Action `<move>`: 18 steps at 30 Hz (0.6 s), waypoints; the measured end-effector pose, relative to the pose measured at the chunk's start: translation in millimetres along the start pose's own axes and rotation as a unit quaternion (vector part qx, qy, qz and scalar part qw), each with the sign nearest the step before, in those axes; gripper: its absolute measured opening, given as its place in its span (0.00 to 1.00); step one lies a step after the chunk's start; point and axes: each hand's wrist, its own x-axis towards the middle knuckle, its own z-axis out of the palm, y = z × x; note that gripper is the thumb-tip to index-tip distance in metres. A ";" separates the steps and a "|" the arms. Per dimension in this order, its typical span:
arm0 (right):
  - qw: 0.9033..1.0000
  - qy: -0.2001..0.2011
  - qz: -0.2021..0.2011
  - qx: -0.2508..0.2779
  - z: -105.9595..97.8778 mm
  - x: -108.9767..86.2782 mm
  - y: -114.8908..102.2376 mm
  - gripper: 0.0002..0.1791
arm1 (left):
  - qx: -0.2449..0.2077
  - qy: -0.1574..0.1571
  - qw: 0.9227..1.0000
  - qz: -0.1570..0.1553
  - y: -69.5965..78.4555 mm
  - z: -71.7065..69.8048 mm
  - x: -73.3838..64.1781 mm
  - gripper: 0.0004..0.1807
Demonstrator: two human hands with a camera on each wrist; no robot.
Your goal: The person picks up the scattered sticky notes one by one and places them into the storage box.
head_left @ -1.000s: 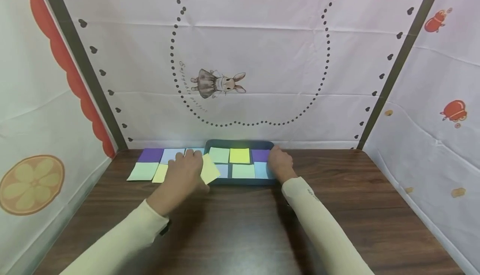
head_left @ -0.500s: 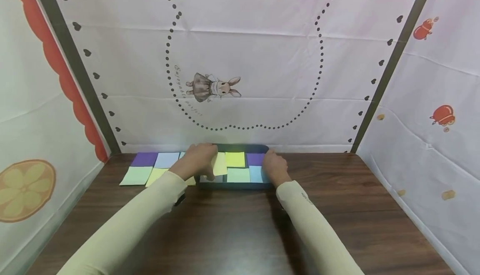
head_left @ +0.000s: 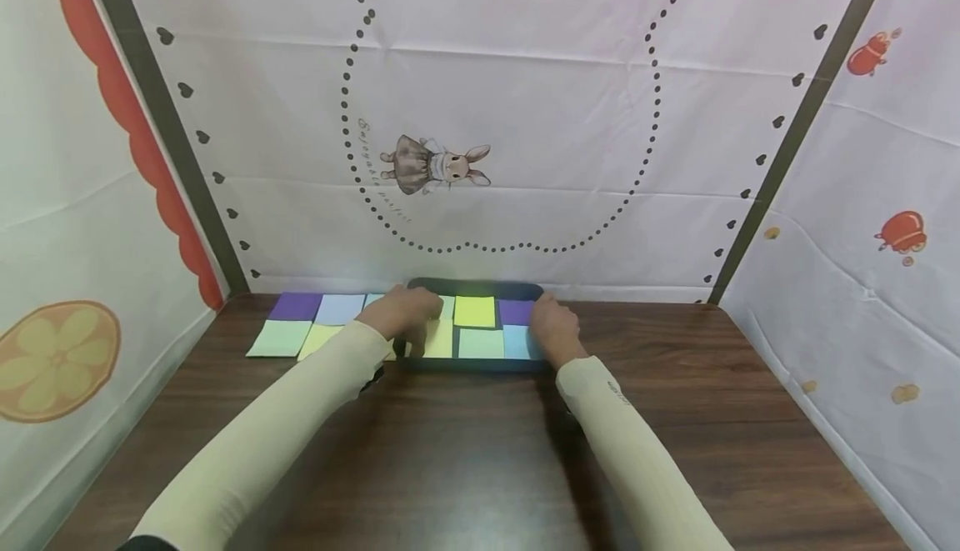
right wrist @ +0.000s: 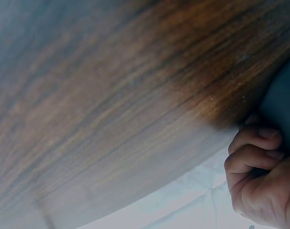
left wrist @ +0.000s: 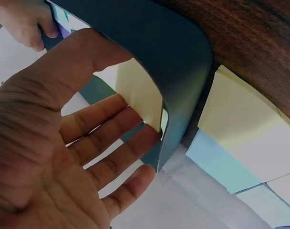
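A dark blue-grey tray stands against the back wall with colored sticky note pads in two rows. My left hand reaches into its left end. In the left wrist view, thumb and fingertips pinch a pale yellow sticky note pad just inside the tray wall. That pad lies in the front row, left of a pale green pad. My right hand grips the tray's right end, its fingers curled at the wall. Beside it are a purple pad and a light blue pad.
Left of the tray, more pads lie on the brown wooden table: purple, pale blue, pale green and yellow, some partly behind the left arm. Printed white cloth encloses the back and sides.
My left hand has carried the pale yellow pad rightward from over the tray's left edge and down into the front row. The right hand keeps its grip on the tray; the head view shifts slightly.
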 end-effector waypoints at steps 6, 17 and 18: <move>1.000 -0.012 0.008 0.014 -8.4 -7.5 -4.8 0.15 | -0.031 -0.019 0.999 -0.021 2.3 -2.6 -2.1 0.29; 0.999 -0.031 0.006 -0.007 -5.2 0.4 -1.5 0.17 | 0.022 -0.015 1.000 -0.016 0.9 2.9 -0.2 0.21; 0.999 -0.031 0.003 -0.010 -5.2 0.9 -0.9 0.18 | 0.025 -0.013 1.000 -0.012 0.4 4.3 0.7 0.20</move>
